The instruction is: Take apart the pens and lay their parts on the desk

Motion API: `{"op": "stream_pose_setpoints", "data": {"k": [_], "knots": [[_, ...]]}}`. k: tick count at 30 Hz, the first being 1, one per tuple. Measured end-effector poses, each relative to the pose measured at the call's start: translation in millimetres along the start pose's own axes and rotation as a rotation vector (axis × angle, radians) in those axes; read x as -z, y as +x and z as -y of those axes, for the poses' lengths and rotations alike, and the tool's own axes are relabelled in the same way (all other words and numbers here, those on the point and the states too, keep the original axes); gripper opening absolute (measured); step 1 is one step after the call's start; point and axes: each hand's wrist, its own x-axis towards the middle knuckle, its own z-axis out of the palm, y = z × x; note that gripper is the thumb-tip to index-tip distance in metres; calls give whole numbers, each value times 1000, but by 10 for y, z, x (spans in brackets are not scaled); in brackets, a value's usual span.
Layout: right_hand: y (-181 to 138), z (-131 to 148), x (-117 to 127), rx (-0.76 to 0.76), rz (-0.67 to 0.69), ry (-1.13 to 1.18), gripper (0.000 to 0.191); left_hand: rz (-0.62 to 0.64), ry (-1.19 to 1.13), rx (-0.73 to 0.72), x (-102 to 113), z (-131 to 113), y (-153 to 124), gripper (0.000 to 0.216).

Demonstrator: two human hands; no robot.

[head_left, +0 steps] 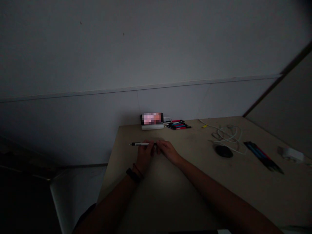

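Observation:
A slim pen (139, 144), white with black ends, lies level above the table, its tip pointing left. My left hand (145, 152) is closed round its middle, thumb and fingers pressed together. At the pen's dark right end, my right hand (167, 150) pinches with its fingertips. The two hands almost touch, and the fingers partly cover that end. A dark band and a red cord circle my left wrist. Just beyond the hands, a bundle of red, blue and black pens (179, 125) lies on the table (161, 201).
A phone (152, 118) with a lit screen leans on a white block (152, 126) by the wall. Further right are a coiled white cable (227, 133), a dark round object (223, 151), a row of dark pens (263, 157) and a white plug-like adapter (293, 155).

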Motion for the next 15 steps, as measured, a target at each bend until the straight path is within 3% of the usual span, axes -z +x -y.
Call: {"op": "stream_pose_setpoints", "data": {"k": [15], "knots": [[-9, -12, -3, 2, 2, -4, 62, -7, -18, 17, -10, -30, -17, 44]]}}
